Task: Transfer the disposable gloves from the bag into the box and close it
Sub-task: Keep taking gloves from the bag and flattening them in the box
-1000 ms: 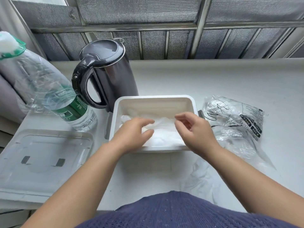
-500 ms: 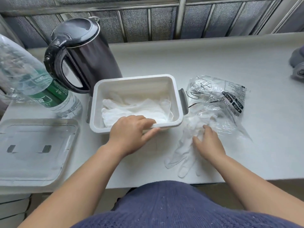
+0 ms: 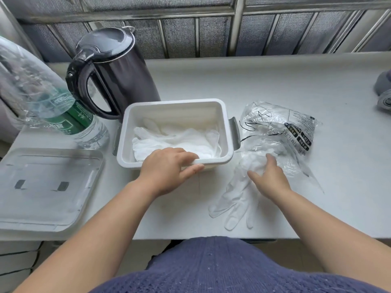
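Thin, milky, crumpled disposable gloves [image 3: 175,142] lie heaped in the white rectangular plastic box [image 3: 175,103] on the table [image 3: 275,81]. A loose glove [image 3: 234,206] sprawls flat just beside the box, trailing from the clear, crinkled printed bag [image 3: 281,125]. The left hand [image 3: 169,172] grips the box's near rim. The right hand [image 3: 269,178] rests on bunched film at the bag's mouth; I cannot tell whether it pinches. The translucent lid [image 3: 46,187] is cut off at left.
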Demonstrator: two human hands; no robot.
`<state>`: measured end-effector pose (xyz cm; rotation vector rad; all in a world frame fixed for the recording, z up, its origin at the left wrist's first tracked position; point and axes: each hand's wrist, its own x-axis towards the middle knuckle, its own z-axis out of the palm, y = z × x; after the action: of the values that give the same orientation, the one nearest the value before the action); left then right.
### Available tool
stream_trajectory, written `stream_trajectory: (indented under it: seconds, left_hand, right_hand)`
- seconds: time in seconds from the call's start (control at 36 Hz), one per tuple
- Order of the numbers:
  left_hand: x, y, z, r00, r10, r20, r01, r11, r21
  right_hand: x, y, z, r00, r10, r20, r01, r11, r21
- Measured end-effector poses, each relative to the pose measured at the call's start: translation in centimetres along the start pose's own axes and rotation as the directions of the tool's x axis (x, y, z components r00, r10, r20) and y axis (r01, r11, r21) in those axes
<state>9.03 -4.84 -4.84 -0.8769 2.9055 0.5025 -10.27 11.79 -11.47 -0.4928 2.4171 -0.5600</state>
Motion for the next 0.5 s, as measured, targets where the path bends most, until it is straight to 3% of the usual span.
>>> stream_trajectory:
  seconds: [0.22, 0.36, 0.5]
  left_hand:
    - [0.3, -0.1, -0.7, 0.998, -0.015, 0.053, 0.016, 1.000, -0.007]
    - [0.2, -0.1, -0.6, 0.999, -0.007, 0.037, 0.007, 1.000, 0.012]
    - [0.3, 0.1, -0.6, 0.998, -0.036, 0.051, 0.037, 0.999, -0.026]
  right_hand:
    - [2.0, -0.4, 1.0, 0.996, -0.065, 0.057, 0.078, 0.956, -0.284]
    - [-0.3, -2.0, 0.6, 0.984, -0.181, -0.001, 0.178, 0.969, -0.170]
    - [-4.6, -6.0, -1.5, 0.893, -0.399, 0.208, 0.424, 0.901, -0.094]
